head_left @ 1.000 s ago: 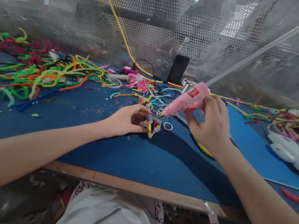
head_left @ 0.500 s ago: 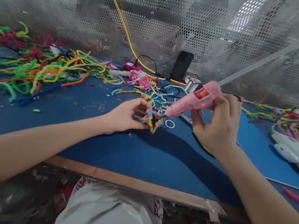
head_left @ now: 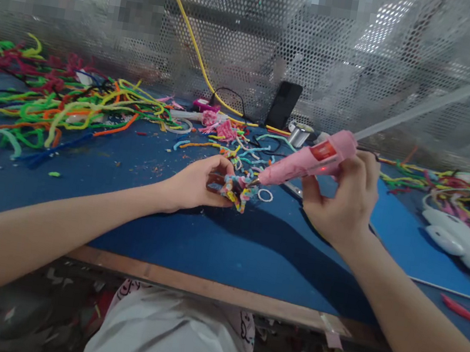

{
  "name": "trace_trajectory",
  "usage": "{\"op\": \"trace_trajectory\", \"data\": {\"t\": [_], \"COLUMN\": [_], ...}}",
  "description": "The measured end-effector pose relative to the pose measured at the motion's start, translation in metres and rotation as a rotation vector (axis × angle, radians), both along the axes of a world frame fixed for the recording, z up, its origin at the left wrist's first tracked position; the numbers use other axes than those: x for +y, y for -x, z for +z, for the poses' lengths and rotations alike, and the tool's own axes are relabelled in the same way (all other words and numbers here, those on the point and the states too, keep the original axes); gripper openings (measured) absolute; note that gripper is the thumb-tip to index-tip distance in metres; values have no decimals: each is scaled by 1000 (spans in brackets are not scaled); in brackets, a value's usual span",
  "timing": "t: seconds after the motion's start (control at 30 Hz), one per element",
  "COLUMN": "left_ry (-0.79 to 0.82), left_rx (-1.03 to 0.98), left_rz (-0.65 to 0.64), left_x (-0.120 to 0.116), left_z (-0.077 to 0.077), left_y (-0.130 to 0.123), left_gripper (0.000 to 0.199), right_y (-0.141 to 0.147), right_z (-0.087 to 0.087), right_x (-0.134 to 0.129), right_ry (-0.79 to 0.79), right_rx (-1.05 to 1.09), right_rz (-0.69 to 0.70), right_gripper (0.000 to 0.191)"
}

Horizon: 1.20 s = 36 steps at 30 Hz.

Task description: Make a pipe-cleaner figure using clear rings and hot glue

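Observation:
My left hand [head_left: 198,185] pinches a small multicoloured pipe-cleaner piece [head_left: 240,199], star-like in outline, just above the blue table. In my right hand [head_left: 344,202] is a pink hot glue gun [head_left: 303,164], its fingers wrapped round the handle. A long translucent glue stick [head_left: 442,105] runs out of the gun's back end. The nozzle points down to the left and meets the pipe-cleaner piece or hovers right at it; I cannot tell which. Close by on the table lies a small white ring [head_left: 265,195].
Tangled pipe cleaners [head_left: 80,110] cover the table's left back. A dark phone [head_left: 284,105] leans against the perforated metal screen [head_left: 247,41]. To the right are a blue board [head_left: 420,247], a white device [head_left: 465,242] and a red stick [head_left: 469,314]. The wooden edge [head_left: 199,286] runs along the front.
The glue gun has tilted slightly, its back end and my right hand shifting a little to the right. The pipe-cleaner piece has turned slightly in my left hand.

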State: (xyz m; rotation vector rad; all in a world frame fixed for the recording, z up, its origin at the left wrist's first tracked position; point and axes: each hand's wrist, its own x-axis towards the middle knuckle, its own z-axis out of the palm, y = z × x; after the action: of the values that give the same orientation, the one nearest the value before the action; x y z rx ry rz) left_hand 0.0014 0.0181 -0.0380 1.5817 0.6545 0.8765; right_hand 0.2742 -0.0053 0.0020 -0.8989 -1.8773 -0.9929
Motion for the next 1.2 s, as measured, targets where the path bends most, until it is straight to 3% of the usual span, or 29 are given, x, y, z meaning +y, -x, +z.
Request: {"op": "trace_trajectory", "data": {"t": [1.2], "left_ry": [28], "left_rx": [-21], "left_rz": [-13], "left_x": [-3], "left_z": [2], "left_y": [-1], "left_gripper": [49], "right_y": [-1], "right_z": [5], "right_x": [0], "right_ry": [-16], "right_rx": [50], "right_rz": [98], "right_gripper": [14]}}
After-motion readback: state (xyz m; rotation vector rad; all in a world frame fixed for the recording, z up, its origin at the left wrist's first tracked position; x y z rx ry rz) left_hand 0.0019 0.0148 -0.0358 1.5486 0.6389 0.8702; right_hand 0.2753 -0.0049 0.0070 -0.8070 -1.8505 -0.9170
